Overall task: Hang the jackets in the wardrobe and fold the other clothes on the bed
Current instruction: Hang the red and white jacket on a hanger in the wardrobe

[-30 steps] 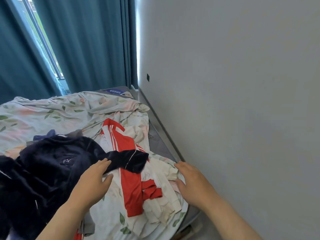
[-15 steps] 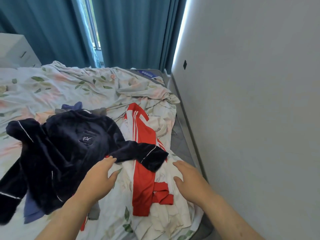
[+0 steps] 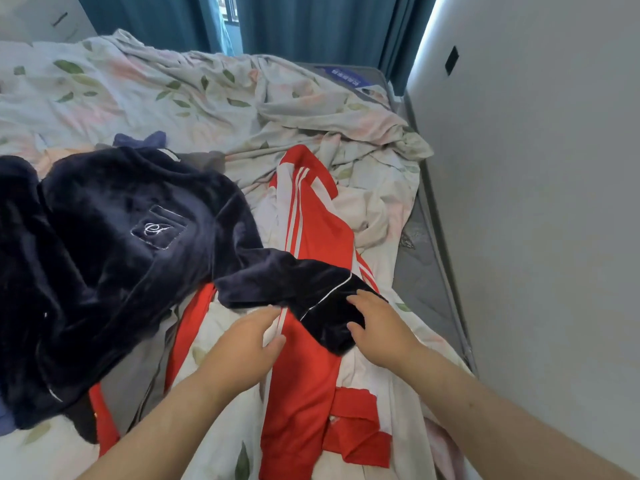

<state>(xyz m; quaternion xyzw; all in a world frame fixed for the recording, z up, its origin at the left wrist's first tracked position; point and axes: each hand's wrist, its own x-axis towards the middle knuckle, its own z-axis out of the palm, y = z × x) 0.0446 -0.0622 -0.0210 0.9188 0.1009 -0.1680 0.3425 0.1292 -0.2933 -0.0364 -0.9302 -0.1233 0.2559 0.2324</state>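
A dark navy velvet top [image 3: 104, 258] with white piping and a chest pocket lies spread on the bed's left half. Its sleeve stretches right across a red and white striped garment [image 3: 308, 237]. My right hand [image 3: 381, 327] rests on the sleeve's cuff, with the thumb at the cuff's edge. My left hand [image 3: 246, 344] hovers with relaxed fingers just below the sleeve, over the red garment, holding nothing. A blue piece [image 3: 145, 138] and a grey piece [image 3: 204, 157] peek out behind the navy top.
A crumpled floral sheet [image 3: 207, 98] covers the bed, with the grey mattress [image 3: 415, 268] bare along the right. A white wall [image 3: 536, 202] runs close on the right. Teal curtains [image 3: 311, 26] hang behind; a white cabinet [image 3: 38, 19] stands at the far left.
The view has swung left and down over the bed. My right hand has moved left onto the navy sleeve's cuff. My left hand has moved right, to just under the sleeve.
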